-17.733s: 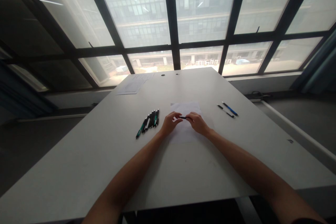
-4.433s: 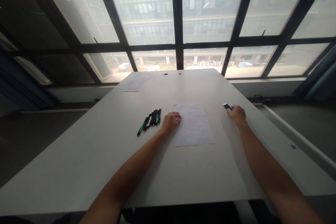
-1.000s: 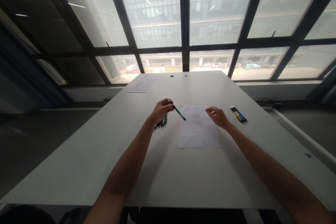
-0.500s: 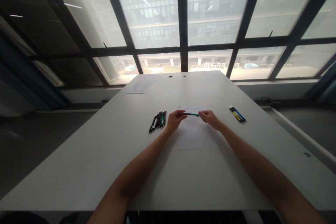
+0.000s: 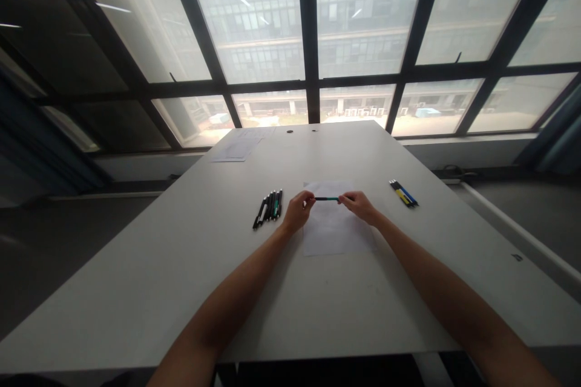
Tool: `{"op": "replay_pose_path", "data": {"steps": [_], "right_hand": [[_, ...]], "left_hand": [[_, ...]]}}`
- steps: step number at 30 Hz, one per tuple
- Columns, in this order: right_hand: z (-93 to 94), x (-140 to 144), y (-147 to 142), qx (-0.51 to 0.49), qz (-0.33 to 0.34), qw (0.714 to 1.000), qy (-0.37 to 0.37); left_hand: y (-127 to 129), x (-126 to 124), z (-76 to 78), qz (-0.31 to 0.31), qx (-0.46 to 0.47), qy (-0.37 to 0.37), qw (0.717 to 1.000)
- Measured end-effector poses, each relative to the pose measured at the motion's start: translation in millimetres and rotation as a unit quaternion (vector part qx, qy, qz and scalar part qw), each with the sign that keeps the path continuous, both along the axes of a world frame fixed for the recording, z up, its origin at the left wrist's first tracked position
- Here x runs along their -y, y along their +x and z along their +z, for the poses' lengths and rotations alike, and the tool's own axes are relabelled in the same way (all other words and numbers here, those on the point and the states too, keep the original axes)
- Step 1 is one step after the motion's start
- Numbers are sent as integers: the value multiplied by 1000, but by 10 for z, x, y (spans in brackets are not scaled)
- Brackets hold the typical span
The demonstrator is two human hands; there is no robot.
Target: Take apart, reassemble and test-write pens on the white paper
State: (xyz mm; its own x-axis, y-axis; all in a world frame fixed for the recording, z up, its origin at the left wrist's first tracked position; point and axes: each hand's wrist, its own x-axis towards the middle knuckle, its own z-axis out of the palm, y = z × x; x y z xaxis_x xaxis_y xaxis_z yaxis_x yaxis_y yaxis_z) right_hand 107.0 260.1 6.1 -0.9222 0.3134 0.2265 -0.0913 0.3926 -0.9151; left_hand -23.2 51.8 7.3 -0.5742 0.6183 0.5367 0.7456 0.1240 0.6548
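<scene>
Pen [image 5: 327, 198] held level above the far half of a sheet of paper [image 5: 338, 233], long axis running left to right, parallel to the sheet's far edge. The barrel is slim and round, green in the middle stretch, dark toward the left end. Which end carries the tip cannot be told at this size.

The left end is pinched by the left hand [image 5: 297, 211], fingers closed together on it. The right end is pinched likewise by the right hand [image 5: 361, 205]. Both hands are raised slightly off the sheet, knuckles up, forearms stretched back toward the near edge of the table [image 5: 181, 290].

The paper is white, flat and rectangular, with its long side pointing away from the person; its near half is uncovered.

Left of the paper, just beside the left hand, a row of pens [image 5: 269, 207] lies on the table, packed side by side and slanted, with dark barrels, some green and one white. Right of the paper, well apart from the right hand, a smaller group of pens [image 5: 403, 193] lies slanted the other way, blue, black and yellow showing.

Beyond the paper, at the far left corner of the table, loose pale sheets [image 5: 238, 146] are spread flat. The tabletop is smooth, matte and light grey. Nothing lies between the hands and the sheet
</scene>
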Motion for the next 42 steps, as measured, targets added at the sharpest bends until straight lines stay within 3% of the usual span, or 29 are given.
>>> {"op": "replay_pose_path", "data": {"steps": [8,12,26,32,38,42], "right_hand": [[-65,-62,-19,-13,-2,999,43],[-102,-67,-39,-43,3,995,86],[-76,52,15,-83,-62,991,83],[-62,59,51,-94,-58,971,213],[32,149,95,-21,-58,934,351],[49,165,97,-23,-53,920,388]], "left_hand": [[29,10,7,-41,0,-70,997],[17,30,-2,-32,6,-57,998],[-10,-8,-18,-19,41,15,999],[-34,-16,-55,15,31,-2,999],[-53,-20,-91,7,-2,-1,1000],[-34,-11,-63,1,-16,-2,1000]]}}
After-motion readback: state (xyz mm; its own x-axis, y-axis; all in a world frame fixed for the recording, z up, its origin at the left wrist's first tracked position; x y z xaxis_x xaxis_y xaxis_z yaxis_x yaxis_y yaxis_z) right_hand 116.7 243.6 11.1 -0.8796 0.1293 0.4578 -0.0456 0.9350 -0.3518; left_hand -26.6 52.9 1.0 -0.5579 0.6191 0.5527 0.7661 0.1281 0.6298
